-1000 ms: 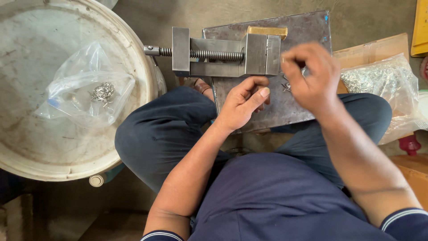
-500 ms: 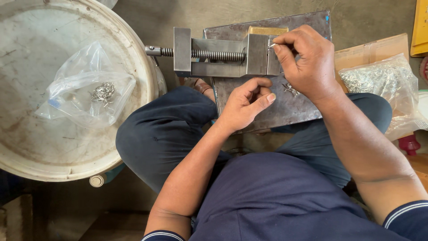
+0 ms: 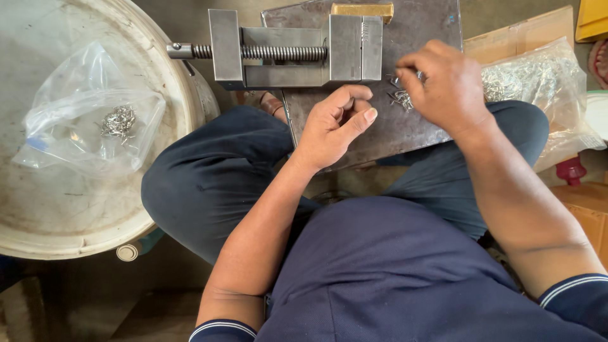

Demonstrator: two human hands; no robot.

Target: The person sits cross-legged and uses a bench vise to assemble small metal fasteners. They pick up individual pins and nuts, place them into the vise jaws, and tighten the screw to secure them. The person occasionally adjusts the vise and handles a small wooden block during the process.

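Pinching fingertips of the right hand (image 3: pixel 443 85) close on one of the small metal pins (image 3: pixel 400 98) lying in a loose scatter on the grey metal plate (image 3: pixel 415 38); the rest of the scatter sits just left of those fingertips. Beside it the left hand (image 3: pixel 332 123) rests on the same plate, loosely curled, holding nothing that shows. Beyond both hands a steel vise (image 3: pixel 294 47) stands on the plate with its jaws together, a brass block (image 3: pixel 361 9) behind it. To the right lies a clear plastic bag of pins (image 3: pixel 538 85) against brown cardboard (image 3: pixel 516 38). On the left a crumpled clear bag (image 3: pixel 95 117) with a few pins rests on a round white lid (image 3: pixel 57 209).
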